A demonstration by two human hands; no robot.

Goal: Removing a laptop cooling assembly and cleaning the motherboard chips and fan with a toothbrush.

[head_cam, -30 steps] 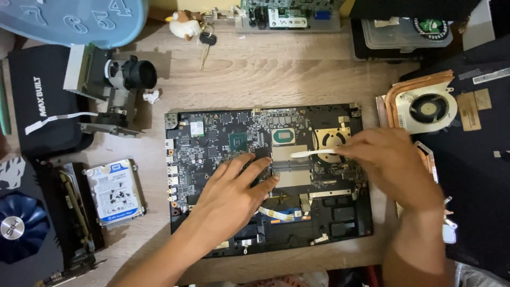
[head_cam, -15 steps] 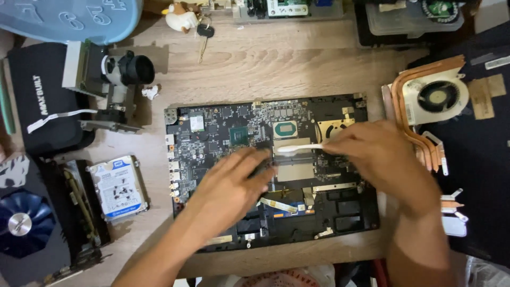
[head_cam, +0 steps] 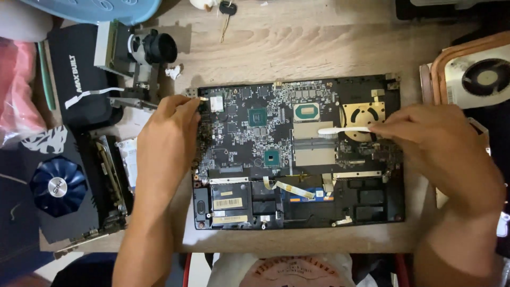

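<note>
A pale wood-grain counter [head_cam: 319, 42] fills the view from above, crowded at its edges with computer parts. In the middle lies an opened black laptop base with its dark circuit board exposed [head_cam: 297, 154], its long side running left to right. To the left of it sit a graphics card with a blue fan [head_cam: 58, 186] and a black zipped pouch [head_cam: 79, 79]; at the far right, a copper-coloured heat pipe assembly with a round black fan [head_cam: 478, 72] rests just beyond the laptop's corner. A small key [head_cam: 227, 10] lies near the top edge.

The left hand [head_cam: 167, 141] rests on the laptop's left edge, fingers curled narrow, with the fingertips [head_cam: 197, 101] touching the board's upper left corner. The right hand [head_cam: 441, 141] is over the laptop's right side, closed around the handle of a white toothbrush [head_cam: 345, 130]. The brush lies level, pointing left, its head on the silver shielded area just beside the gold-coloured fan recess [head_cam: 364, 114].
</note>
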